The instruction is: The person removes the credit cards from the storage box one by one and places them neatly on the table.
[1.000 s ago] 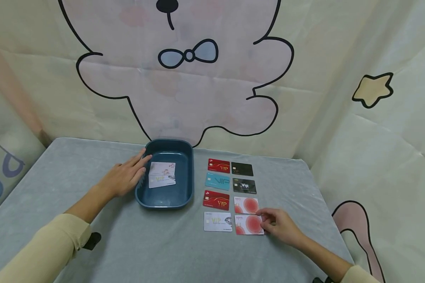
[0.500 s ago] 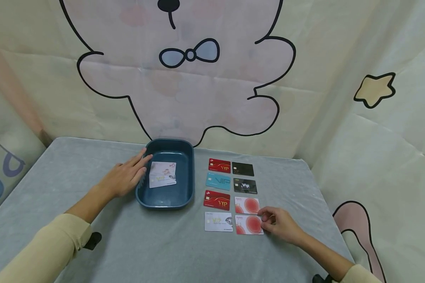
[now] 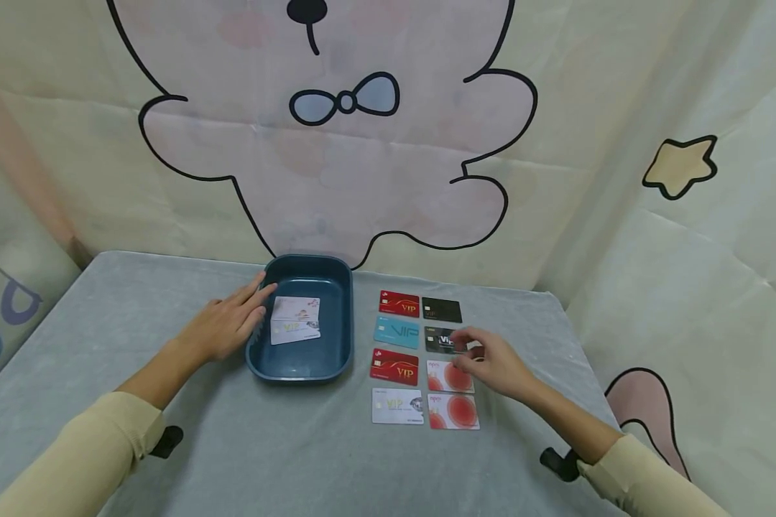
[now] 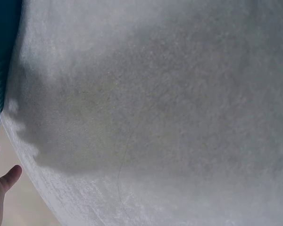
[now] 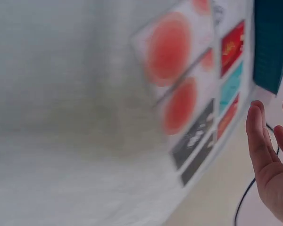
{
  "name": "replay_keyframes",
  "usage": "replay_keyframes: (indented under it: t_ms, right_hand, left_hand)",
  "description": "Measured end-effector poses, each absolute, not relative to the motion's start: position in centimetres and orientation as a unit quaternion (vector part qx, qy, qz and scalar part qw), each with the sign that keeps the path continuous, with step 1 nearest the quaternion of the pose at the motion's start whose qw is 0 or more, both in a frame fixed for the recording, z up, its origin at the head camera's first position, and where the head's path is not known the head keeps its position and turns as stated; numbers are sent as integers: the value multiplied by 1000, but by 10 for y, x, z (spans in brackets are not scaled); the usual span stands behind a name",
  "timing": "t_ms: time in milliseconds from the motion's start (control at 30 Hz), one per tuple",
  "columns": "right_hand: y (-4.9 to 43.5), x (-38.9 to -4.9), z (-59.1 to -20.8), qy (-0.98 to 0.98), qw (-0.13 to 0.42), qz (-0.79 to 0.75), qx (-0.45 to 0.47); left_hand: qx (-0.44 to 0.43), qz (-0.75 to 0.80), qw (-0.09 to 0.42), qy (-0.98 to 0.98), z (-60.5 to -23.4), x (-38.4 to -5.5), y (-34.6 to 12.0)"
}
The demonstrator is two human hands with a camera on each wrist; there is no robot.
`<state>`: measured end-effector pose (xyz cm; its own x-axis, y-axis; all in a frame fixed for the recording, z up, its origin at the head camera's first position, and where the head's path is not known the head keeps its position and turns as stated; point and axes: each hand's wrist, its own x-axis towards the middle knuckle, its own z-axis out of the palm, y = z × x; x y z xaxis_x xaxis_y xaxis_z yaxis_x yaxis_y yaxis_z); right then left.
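My left hand (image 3: 225, 323) rests its outstretched fingers on the left rim of a dark blue tray (image 3: 333, 362). Two light cards (image 3: 295, 332) overlap inside that tray. In the head view my right hand (image 3: 494, 362) hovers with bent fingers over the right column of cards, nothing showing between thumb and fingertips. It partly covers a black VIP card (image 3: 438, 339) and the upper of two white cards with red circles (image 3: 442, 372). The lower red-circle card (image 3: 453, 411) lies flat below it. In the right wrist view the fingers (image 5: 255, 136) are apart from the cards.
The left column holds two red VIP cards, one far (image 3: 399, 303) and one nearer (image 3: 394, 366), a turquoise card (image 3: 396, 331) and a silver-white card (image 3: 396, 406). A dark card (image 3: 442, 309) tops the right column. Grey cloth (image 3: 284, 452) covers the table; a printed curtain (image 3: 575, 179) hangs behind.
My right hand has left the edge of the lower red-circle card and moved away from me, up over the black VIP card. The left hand, tray and cards stay put.
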<state>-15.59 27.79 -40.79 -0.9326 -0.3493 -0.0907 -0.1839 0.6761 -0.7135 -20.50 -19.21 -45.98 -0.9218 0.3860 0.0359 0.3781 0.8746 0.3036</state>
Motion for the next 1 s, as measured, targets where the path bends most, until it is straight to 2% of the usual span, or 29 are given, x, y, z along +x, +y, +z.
replay_keyframes:
  t_ms: [467, 733, 1000]
  right_hand:
    - [184, -196, -374, 803, 162, -550, -162]
    - [139, -217, -379, 772, 161, -595, -156]
    - [112, -229, -383, 758, 214, -598, -147]
  left_hand:
    - [198, 160, 7, 967, -461, -205, -192]
    - [200, 154, 10, 968, -462, -205, -194]
    - [197, 154, 10, 968, -463, -205, -193]
